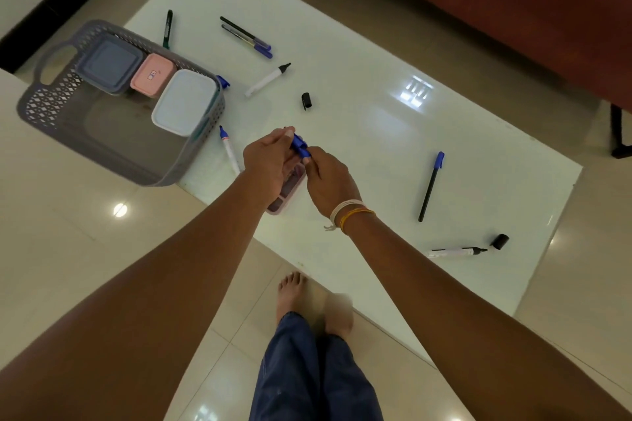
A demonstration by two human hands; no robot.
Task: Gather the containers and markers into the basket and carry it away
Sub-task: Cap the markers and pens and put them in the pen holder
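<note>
Left hand and right hand meeting mid-tabletop, fingers of both pinching a blue marker, grey basket far left holding three lidded containers, loose markers scattered right and far

Pink container (mostly behind hands)

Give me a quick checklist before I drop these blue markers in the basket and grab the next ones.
1. Grip: left hand and right hand both on the blue markers: ok.
2. Free room in the basket: ok.
3. Three lidded containers already inside: ok.
4. Pink container beneath the hands, not in the basket: not ok.
5. White marker uncapped, black cap lying apart: not ok.
6. Caps on the held markers: cannot tell.
</note>
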